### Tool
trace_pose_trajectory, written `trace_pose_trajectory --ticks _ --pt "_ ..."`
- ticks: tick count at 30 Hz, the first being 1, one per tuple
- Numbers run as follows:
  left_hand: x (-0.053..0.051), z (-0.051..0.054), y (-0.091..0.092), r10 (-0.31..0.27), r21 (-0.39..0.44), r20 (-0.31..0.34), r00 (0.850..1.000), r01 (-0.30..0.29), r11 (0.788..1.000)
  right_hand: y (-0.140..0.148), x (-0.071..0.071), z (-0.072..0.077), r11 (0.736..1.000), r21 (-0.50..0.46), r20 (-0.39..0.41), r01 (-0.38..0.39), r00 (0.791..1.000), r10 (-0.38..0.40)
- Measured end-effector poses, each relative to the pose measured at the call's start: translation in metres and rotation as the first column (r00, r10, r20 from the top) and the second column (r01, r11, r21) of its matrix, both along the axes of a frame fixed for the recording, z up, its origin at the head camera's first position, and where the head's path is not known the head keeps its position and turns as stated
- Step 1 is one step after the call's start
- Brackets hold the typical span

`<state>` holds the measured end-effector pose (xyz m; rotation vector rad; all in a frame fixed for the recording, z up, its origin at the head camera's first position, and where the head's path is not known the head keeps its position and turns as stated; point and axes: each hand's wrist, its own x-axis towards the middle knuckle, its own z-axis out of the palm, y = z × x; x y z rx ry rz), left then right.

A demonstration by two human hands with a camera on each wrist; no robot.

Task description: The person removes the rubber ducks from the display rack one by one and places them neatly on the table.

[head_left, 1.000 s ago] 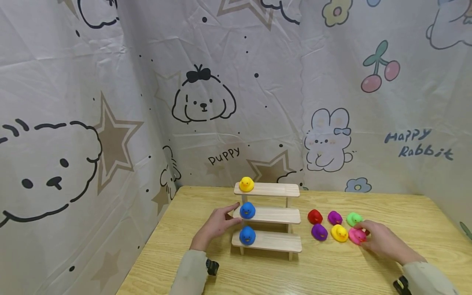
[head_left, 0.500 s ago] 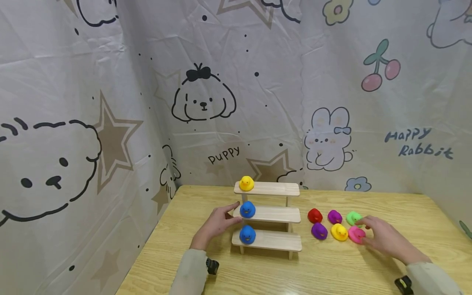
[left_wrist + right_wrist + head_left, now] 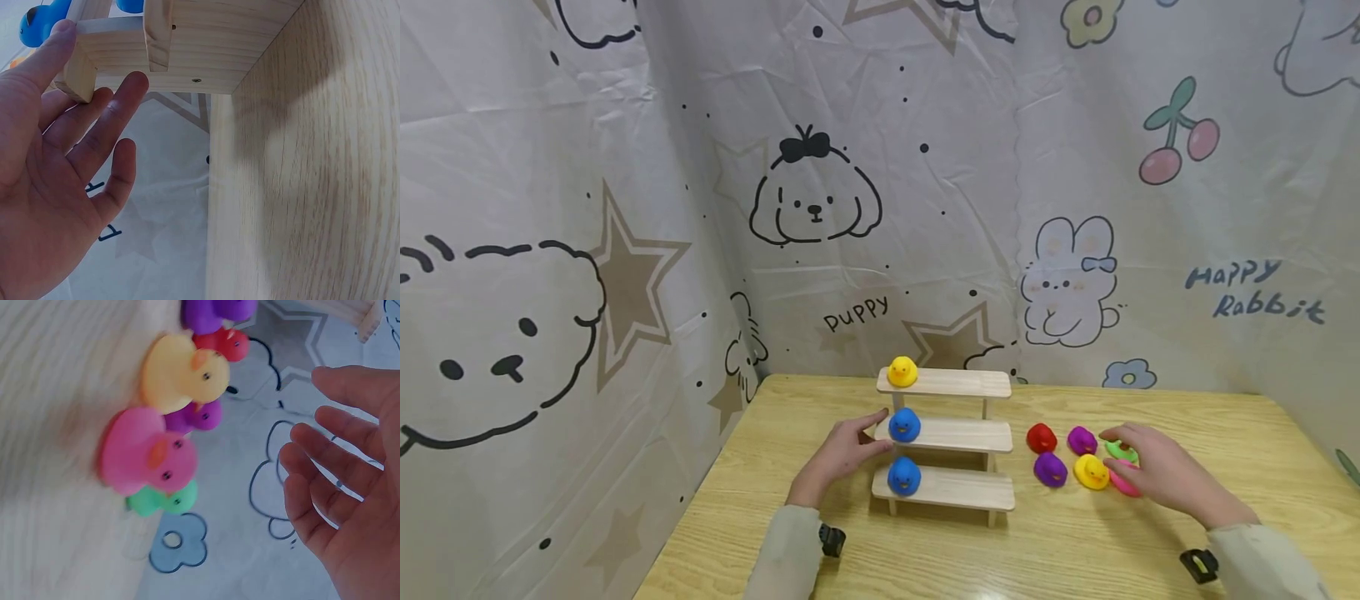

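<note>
Well, closest to me are two pale sleeves (image 3: pixel 784 550) reaching over the wood-grained tabletop (image 3: pixel 970 562), each with a small black device (image 3: pixel 832 541) at the wrist. Just beyond, the lowest step (image 3: pixel 962 490) of the wooden stand (image 3: pixel 955 434) carries the lower blue duck (image 3: pixel 904 477) at its left end.

Level with that, off to the right, a front row lies on the tabletop: the violet duck (image 3: pixel 1050 470), the loose yellow duck (image 3: pixel 1092 472) and the pink duck (image 3: pixel 128 453), bunched close, which seems to keep them all within one short reach. Over the pink end hangs the right hand (image 3: pixel 1165 471), its fingers (image 3: pixel 347 431) loosely curved and holding nothing, a curve that would suit such small round bodies. Behind sit the red duck (image 3: pixel 1042 438), the magenta duck (image 3: pixel 1082 441) and the green duck (image 3: pixel 1122 451), the last partly hidden by the hand.

Farther left, the left hand (image 3: pixel 838 460) has the end of the middle step (image 3: pixel 981 436) between thumb (image 3: pixel 50 53) and fingers, I'd guess to steady a light frame; how hard they press I can't tell. Right beside them sits the upper blue duck (image 3: pixel 905 425).

Higher and deeper, the top yellow duck (image 3: pixel 902 372) stands at the left end of the top step (image 3: pixel 962 382), so the three make a neat column that looks deliberate. Farthest back hangs a printed cloth (image 3: pixel 962 250), perhaps to screen off the room.
</note>
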<state>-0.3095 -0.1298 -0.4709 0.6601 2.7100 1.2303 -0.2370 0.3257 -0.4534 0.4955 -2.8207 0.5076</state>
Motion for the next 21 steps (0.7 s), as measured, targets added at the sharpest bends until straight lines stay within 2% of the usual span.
trace_pose_trajectory --ticks 21 --pt "0.000 0.000 0.000 0.010 -0.020 0.003 1.000 -0.010 1.000 -0.055 -0.010 0.026 0.994 -0.015 -0.061 -0.112 0.992 0.110"
